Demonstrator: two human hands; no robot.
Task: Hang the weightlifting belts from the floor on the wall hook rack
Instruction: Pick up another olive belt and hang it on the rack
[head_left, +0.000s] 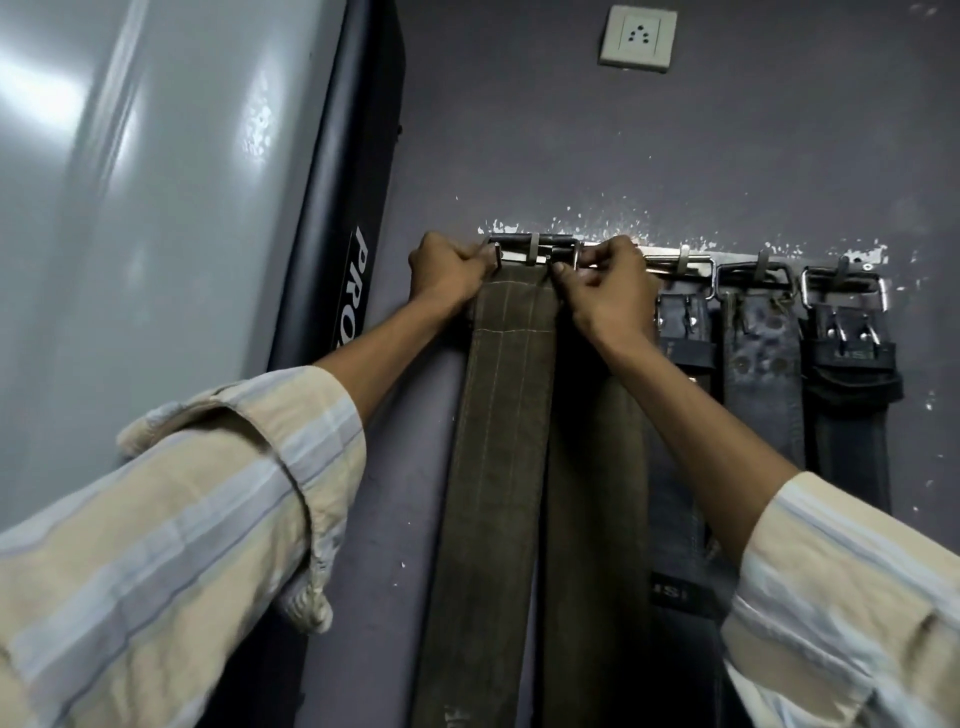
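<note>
An olive belt (506, 415) is held up against the grey wall (571, 156) at the left end of the hook rack (675, 262), its metal buckle (535, 254) lying over the first hook (534, 248) and its doubled strap hanging straight down between the two forearms. The buckle's left end is gripped by the curled fingers of the left hand (449, 273), while its right end is pinched by the fingers of the right hand (605, 288). Further right along the rack, three darker belts (761, 364) are hung by their buckles, just beside the right hand and apart from the olive belt.
</note>
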